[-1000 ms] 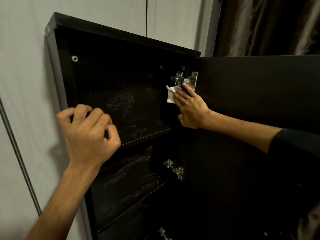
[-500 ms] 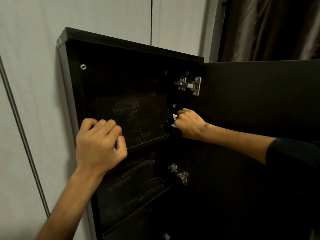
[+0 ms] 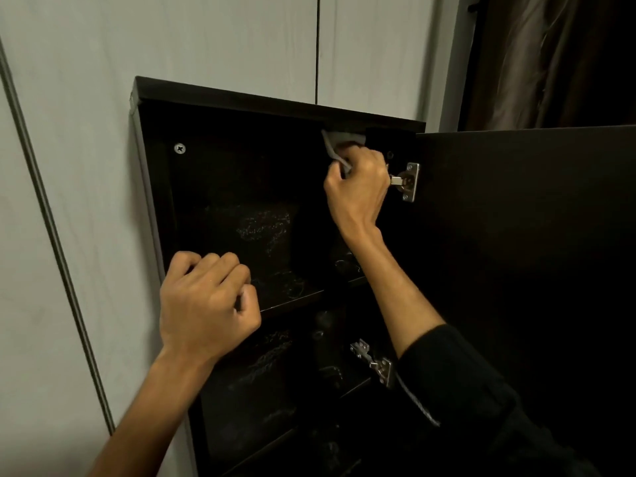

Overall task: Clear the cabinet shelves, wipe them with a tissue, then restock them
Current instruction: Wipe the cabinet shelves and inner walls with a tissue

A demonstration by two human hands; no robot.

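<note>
Since half a second ago the right hand has risen from the shelf's right end to the top right inside corner of the cabinet, where its curled fingers grip the white tissue against the underside of the top panel. Left of it, the left hand stays at the cabinet's left edge, fingers curled into a fist; whether it grips the edge I cannot tell. Most of the tissue is hidden inside the right hand. The shelf is dark and streaked. Further right, the upper hinge shows partly behind the hand, and the open door runs off the frame.
</note>
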